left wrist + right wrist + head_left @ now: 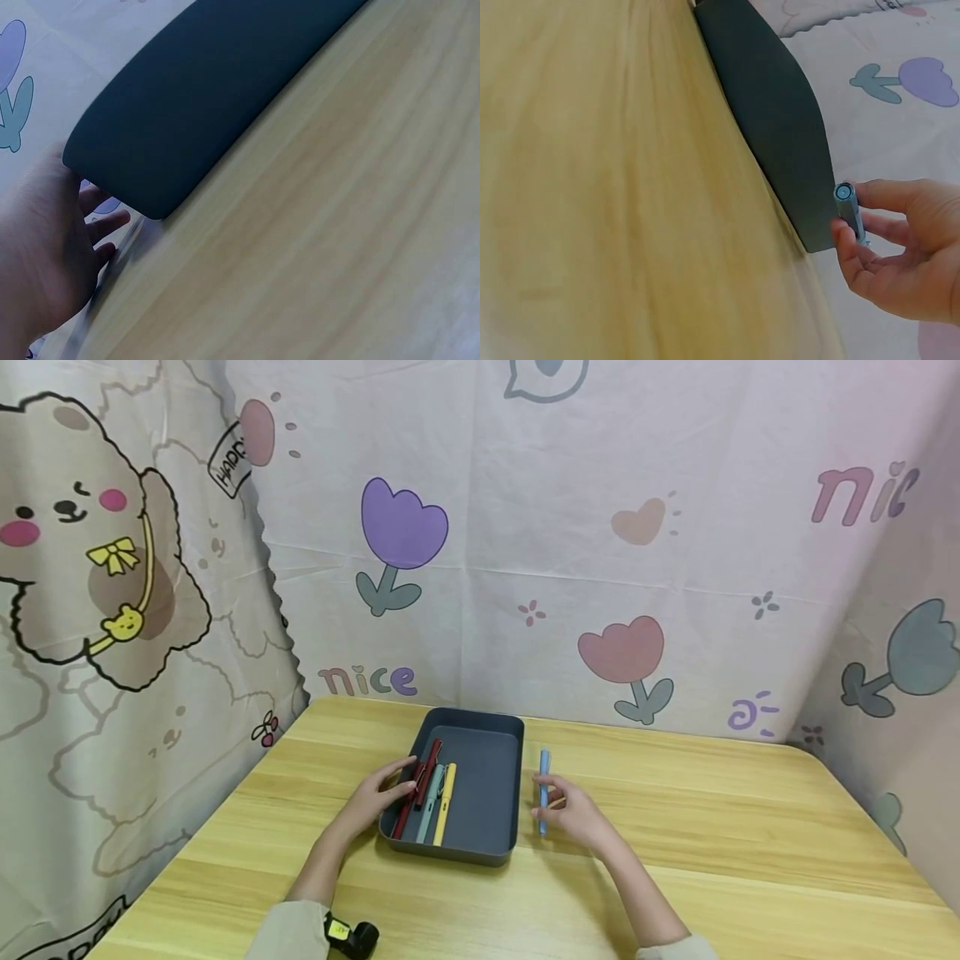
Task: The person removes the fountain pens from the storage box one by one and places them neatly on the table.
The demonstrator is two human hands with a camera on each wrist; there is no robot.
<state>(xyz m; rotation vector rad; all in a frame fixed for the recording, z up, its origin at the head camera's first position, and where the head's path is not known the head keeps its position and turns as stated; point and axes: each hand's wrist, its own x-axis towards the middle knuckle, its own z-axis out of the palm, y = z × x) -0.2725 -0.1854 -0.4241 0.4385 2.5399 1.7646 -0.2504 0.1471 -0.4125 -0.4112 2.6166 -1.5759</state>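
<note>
A dark grey tray (487,777) stands on the table. On its left side lie dark red pens (428,763), a grey-green pen (431,802) and a yellow pen (445,806), with clips showing. My left hand (371,804) grips the tray's left wall, its thumb over the rim beside the red pens. Lower fingers (110,225) of that hand show outside the tray's corner in the left wrist view. My right hand (573,814) pinches a light blue pen (544,764) between thumb and fingers, just right of the tray. Its round end faces the right wrist camera.
The light wooden table (712,827) stretches around the tray on both sides. A printed cloth (510,510) with flowers and hearts hangs behind and at the sides. A black device with a yellow label (341,932) is at my left sleeve.
</note>
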